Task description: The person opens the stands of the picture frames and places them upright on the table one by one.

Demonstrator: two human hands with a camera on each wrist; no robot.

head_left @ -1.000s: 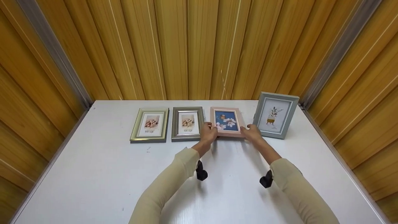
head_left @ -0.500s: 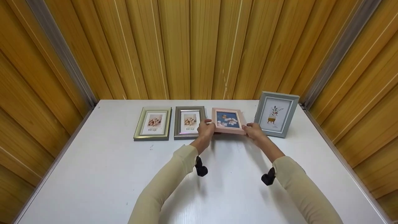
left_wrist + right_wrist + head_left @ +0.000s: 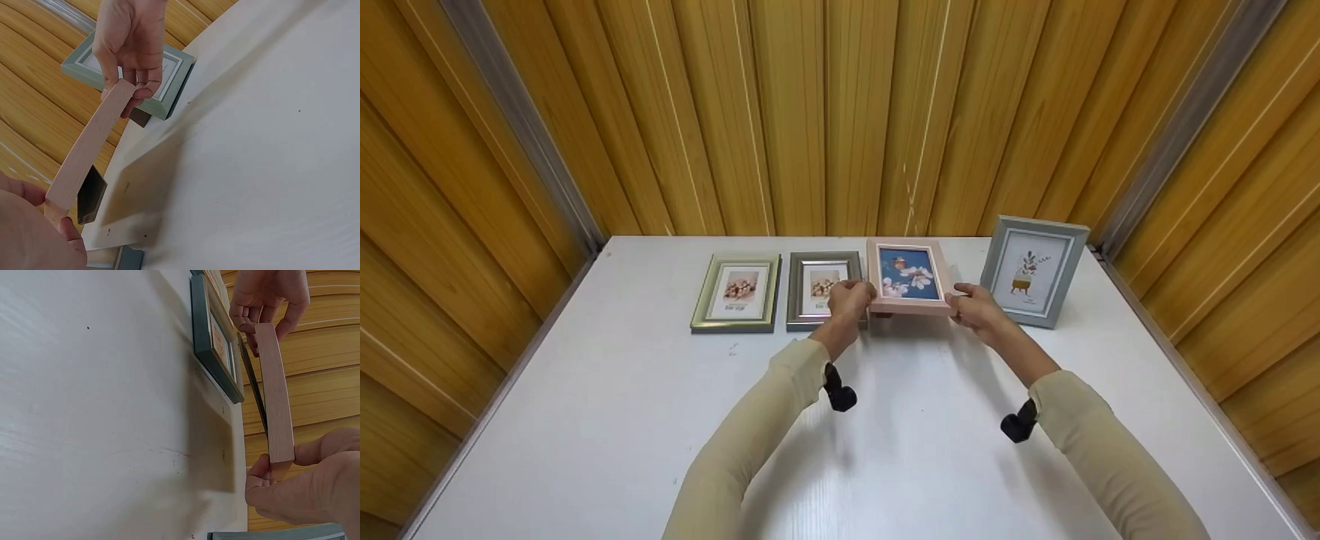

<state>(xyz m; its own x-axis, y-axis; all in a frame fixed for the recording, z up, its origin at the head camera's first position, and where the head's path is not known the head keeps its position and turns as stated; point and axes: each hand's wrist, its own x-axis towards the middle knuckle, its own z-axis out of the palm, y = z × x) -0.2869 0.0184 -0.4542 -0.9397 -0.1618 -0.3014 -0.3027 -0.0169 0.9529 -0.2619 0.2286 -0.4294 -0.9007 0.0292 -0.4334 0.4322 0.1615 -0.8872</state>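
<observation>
A pink picture frame [image 3: 911,308] with a blossom print is held tilted above the table by both hands. My left hand [image 3: 849,302] pinches its lower left corner, overlapping the dark silver frame [image 3: 802,327] in the head view. My right hand [image 3: 979,309] pinches the lower right corner, beside a grey-green frame [image 3: 1033,274] that stands upright. Both wrist views show the pink frame's bottom edge, with thumb and fingers on either side of each end. Behind it a dark stand flap [image 3: 93,197] is swung out. The frame's shadow falls on the white tabletop below.
A gold-green picture frame [image 3: 700,300] lies at the left of the row. The white table [image 3: 907,465] ends at a wood-patterned wall [image 3: 795,112] behind, with similar panels on both sides. Small black cameras [image 3: 842,397] hang from the wrists.
Both hands have raised the pink frame off the table, its lower edge coming up and its shadow spreading beneath. The other frames keep their places; the head view has shifted slightly.
</observation>
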